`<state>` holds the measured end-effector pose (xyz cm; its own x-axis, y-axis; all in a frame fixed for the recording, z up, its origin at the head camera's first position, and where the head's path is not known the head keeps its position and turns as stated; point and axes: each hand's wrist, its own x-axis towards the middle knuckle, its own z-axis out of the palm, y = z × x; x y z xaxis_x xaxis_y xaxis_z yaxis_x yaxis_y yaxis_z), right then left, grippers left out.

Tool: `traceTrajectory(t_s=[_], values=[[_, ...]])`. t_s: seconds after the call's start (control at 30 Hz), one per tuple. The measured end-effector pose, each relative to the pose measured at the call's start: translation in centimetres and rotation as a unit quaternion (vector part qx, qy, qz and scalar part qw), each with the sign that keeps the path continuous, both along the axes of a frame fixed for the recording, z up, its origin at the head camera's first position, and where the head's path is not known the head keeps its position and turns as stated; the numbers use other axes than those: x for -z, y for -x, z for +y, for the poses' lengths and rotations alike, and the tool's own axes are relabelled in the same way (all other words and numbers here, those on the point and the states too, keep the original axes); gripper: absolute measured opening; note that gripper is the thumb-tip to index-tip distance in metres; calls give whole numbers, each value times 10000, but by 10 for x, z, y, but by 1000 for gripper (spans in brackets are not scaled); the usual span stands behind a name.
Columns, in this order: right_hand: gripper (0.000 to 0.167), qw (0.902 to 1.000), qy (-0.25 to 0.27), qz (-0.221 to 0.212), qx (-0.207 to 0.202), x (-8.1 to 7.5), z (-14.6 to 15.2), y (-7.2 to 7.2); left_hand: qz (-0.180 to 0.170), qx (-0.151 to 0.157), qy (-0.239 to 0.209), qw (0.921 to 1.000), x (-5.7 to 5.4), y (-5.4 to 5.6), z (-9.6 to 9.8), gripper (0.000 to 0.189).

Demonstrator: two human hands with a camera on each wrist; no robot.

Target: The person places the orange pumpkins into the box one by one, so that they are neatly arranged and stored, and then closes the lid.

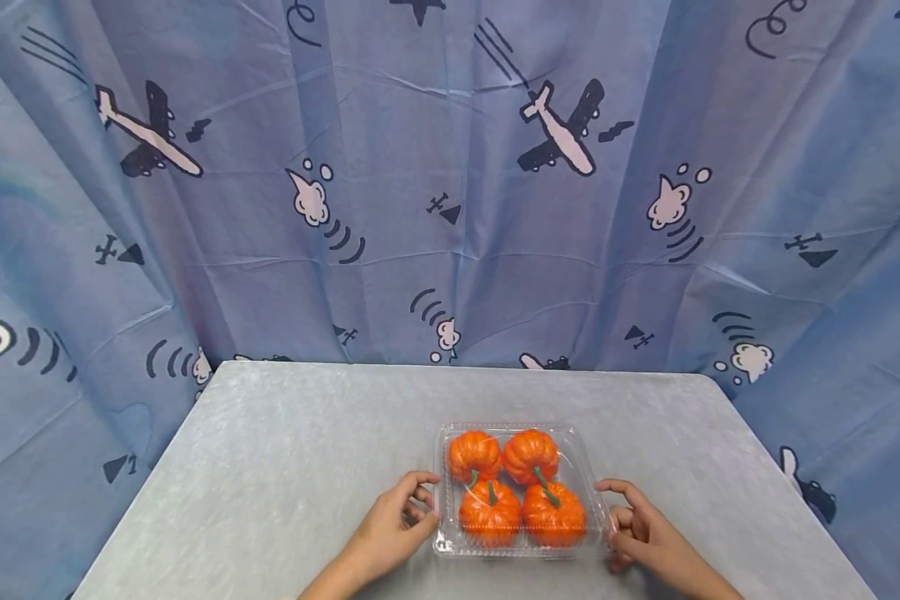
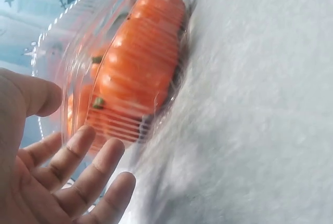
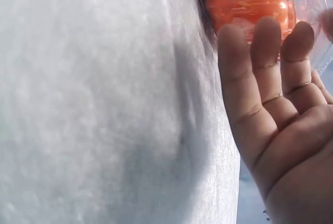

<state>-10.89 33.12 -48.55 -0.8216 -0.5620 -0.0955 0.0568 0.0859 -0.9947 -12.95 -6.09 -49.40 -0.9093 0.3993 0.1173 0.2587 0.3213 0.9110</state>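
Note:
A clear plastic box (image 1: pixel 450 548) with four-sided walls sits near the front of the table, holding several small orange pumpkins (image 1: pixel 492 515) with green stems. My left hand (image 1: pixel 392 527) is at the box's left side, thumb and fingers spread around its edge. In the left wrist view the fingers (image 2: pixel 94 172) are loosely extended beside the clear wall. On the opposite side my right hand (image 1: pixel 647 537) has its fingertips right at the box's right edge. The right wrist view shows its fingers (image 3: pixel 240 78) nearly straight, overlapping the box and a pumpkin (image 3: pixel 244 0).
The pale grey table (image 1: pixel 307 433) has rounded far corners and extends beyond the box on both sides. Behind it hangs a blue curtain (image 1: pixel 390 133) printed with airplanes and clouds, reaching down past the table's sides.

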Motion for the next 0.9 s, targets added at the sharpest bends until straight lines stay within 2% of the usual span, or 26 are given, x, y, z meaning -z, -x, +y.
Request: traceTrajectory(t_s=[0.17,0.37,0.53,0.63,0.9], values=[[54,9997,57,-142,-163,0,0,0,-55,158,-203,9997,2,-6,1,46],[54,9990,-234,-365,-114,-1,-2,-1,-290,363,-481,9978,3,-13,1,55],[53,9984,-329,-457,-41,-2,-3,0,-257,463,-576,9969,6,-14,3,60],[53,9987,-197,-457,-114,-2,-4,1,-167,582,-698,9957,9,-14,4,61],[52,9969,-36,-788,-41,0,-6,0,-120,727,-997,9923,8,-17,6,62]])
